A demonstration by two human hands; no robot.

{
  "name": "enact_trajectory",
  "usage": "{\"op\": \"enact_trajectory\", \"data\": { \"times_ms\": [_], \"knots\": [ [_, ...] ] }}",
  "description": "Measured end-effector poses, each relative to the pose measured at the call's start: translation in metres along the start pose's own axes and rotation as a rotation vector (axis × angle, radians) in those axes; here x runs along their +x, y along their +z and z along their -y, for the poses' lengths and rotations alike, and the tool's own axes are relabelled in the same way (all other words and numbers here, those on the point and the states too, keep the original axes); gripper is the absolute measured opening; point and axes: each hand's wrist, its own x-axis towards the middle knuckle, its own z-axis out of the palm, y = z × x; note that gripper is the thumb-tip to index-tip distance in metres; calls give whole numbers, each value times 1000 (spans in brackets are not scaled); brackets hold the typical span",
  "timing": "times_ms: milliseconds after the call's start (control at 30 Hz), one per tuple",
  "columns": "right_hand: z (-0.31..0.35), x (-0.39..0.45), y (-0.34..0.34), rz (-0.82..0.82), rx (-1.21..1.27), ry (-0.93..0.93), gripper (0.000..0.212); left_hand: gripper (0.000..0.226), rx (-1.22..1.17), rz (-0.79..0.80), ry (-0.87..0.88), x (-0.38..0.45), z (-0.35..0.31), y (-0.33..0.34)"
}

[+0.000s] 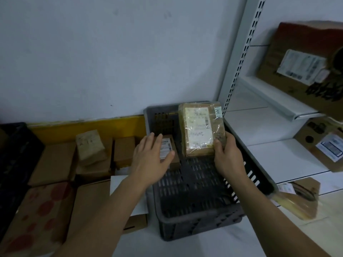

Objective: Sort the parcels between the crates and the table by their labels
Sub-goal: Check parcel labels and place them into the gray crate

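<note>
A dark grey slatted crate (246,160) stands on the white table (204,245) against the wall. My right hand (227,154) grips the lower right corner of a tall brown parcel (201,127) wrapped in clear film, label facing me, held upright inside the crate. A small brown box (168,151) with a white label lies at the crate's left side. My left hand (151,156) rests on that box with its fingers spread and nearly straight.
Several cardboard boxes (55,164) and a crumpled paper parcel (91,145) lie left of the crate, beside a black crate (13,158). White shelving (274,101) on the right holds labelled boxes (306,58). A taped parcel (297,199) lies right of the crate.
</note>
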Motion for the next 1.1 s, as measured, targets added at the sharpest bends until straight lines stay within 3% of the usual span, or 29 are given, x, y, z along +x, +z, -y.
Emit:
{"op": "enact_trajectory", "data": {
  "times_ms": [433, 767, 1100],
  "knots": [
    [-47, 81, 50, 110, -208, 92, 38, 89, 48, 87, -60, 56, 19, 38],
    [-120, 148, 118, 284, -361, 114, 66, 89, 325, 18, -117, 69, 13, 51],
    [-172, 196, 167, 431, -408, 155, 81, 95, 350, -10, -207, 67, 18, 54]
  ]
}}
